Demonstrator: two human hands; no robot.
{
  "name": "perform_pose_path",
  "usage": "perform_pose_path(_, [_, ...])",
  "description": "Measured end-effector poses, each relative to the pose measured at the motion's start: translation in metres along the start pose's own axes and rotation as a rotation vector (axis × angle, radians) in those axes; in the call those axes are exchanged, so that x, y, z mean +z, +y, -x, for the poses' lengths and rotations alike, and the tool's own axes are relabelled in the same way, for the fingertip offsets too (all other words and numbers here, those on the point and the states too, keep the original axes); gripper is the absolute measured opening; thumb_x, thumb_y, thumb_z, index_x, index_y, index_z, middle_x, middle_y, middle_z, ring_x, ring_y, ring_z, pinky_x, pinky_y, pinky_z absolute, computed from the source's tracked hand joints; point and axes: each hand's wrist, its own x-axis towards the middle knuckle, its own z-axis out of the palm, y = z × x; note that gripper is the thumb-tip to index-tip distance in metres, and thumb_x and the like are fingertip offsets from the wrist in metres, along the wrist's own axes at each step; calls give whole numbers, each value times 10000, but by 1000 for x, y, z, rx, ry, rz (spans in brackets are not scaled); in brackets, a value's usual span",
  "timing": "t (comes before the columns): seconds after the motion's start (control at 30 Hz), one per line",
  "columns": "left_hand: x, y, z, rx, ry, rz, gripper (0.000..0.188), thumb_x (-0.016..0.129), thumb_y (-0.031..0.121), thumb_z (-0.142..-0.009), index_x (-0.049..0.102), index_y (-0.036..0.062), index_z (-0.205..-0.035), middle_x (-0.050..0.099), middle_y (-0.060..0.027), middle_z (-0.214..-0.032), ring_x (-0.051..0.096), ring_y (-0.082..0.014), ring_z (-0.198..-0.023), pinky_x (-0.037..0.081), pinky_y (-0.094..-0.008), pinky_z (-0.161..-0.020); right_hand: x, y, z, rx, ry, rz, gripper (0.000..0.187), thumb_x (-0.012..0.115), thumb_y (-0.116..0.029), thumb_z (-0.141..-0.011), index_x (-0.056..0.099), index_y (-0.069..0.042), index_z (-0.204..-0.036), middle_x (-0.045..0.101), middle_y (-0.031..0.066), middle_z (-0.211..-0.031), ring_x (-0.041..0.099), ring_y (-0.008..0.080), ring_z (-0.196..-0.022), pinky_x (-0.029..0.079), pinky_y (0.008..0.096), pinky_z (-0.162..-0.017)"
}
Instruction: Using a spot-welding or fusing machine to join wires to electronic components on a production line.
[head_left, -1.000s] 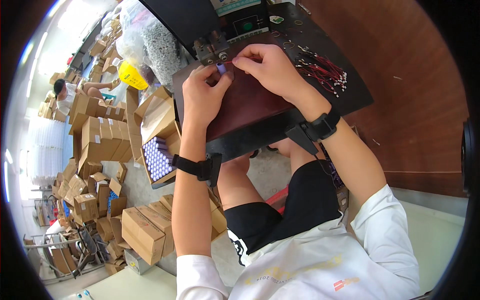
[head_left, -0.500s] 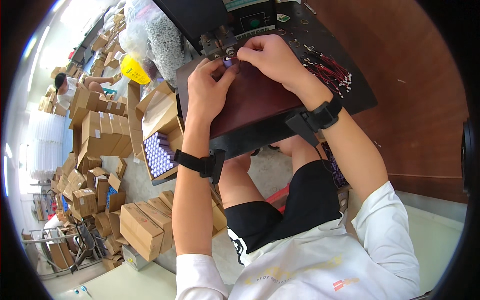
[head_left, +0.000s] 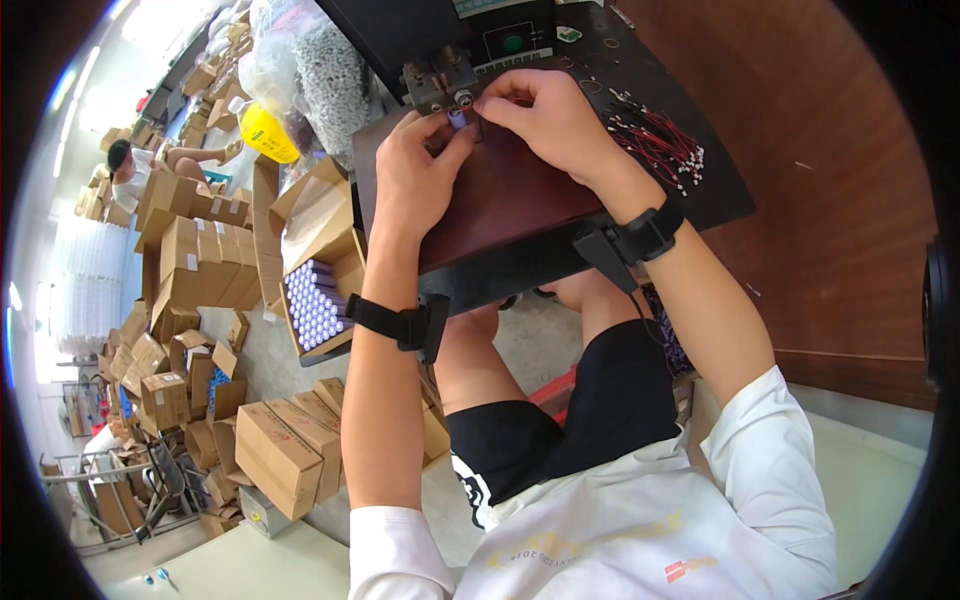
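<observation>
Beneath the metal head [head_left: 440, 82] of a black bench machine, my left hand [head_left: 412, 180] pinches a small purple cylindrical battery cell [head_left: 457, 119] between thumb and fingers. The cell's end is right at the head's round tips; whether they touch I cannot tell. Just to the right, my right hand [head_left: 548, 115] is closed, thumb against fingertips, beside the cell. A thin dark lead hangs between the hands, and the fingers seem to pinch a fine wire too small to make out well. Both hands are over the dark red work surface [head_left: 510, 190].
Red and black wires with white connectors [head_left: 660, 145] lie on the table's right side. An open carton [head_left: 318, 310] of purple cells stands left of the table. Behind it are a clear bag [head_left: 335, 75], a yellow jug [head_left: 265, 130] and stacked cartons [head_left: 205, 260]. Another person sits far left.
The cell's end has come slightly closer to the machine's tips, and the pale spot on it is now hidden. My right fingertips have shifted slightly; otherwise both hands keep nearly the same pose.
</observation>
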Motion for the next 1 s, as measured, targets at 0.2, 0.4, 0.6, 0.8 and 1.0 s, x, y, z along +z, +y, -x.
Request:
perform_pose_path(0.2, [0, 1, 0, 3, 4, 4, 254, 772, 154, -852, 733, -43, -1007, 674, -117, -837, 666, -211, -740, 510, -334, -697, 1, -2, -1, 16, 7, 36, 187, 682, -138, -920, 739, 31, -978, 707, 26, -861, 607, 92, -828, 496, 268, -780])
perform_pose_path(0.4, [1, 0, 0, -14, 0, -1, 258, 771, 168, -853, 735, -36, -1007, 674, -118, -837, 666, -215, -742, 510, -336, -702, 1, 0, 0, 10, 22, 39, 186, 675, -132, -915, 735, 37, -966, 706, 29, -856, 608, 93, -824, 498, 273, -780])
perform_pose_path(0.6, [1, -2, -1, 7, 5, -27, 275, 771, 189, -850, 734, -36, -1003, 674, -130, -837, 669, -236, -746, 514, -348, -713, 2, 1, -2, 12, 21, 19, 190, 682, -134, -909, 735, 39, -965, 707, 31, -860, 609, 96, -829, 497, 272, -784])
perform_pose_path(0.8, [0, -3, -1, 7, -2, -37, 279, 768, 192, -854, 730, -41, -1003, 679, -136, -850, 671, -244, -750, 513, -353, -713, 1, 0, -2, 12, 14, 23, 197, 689, -136, -909, 736, 43, -978, 710, 36, -866, 614, 103, -835, 497, 273, -789])
perform_pose_path(1.0, [2, -3, -1, -10, -15, -12, 288, 771, 206, -856, 729, -39, -1000, 685, -148, -868, 688, -250, -784, 515, -342, -741, 1, 7, -1, -24, 40, 28, 207, 700, -148, -910, 737, 40, -988, 713, 46, -863, 621, 109, -827, 501, 278, -785])
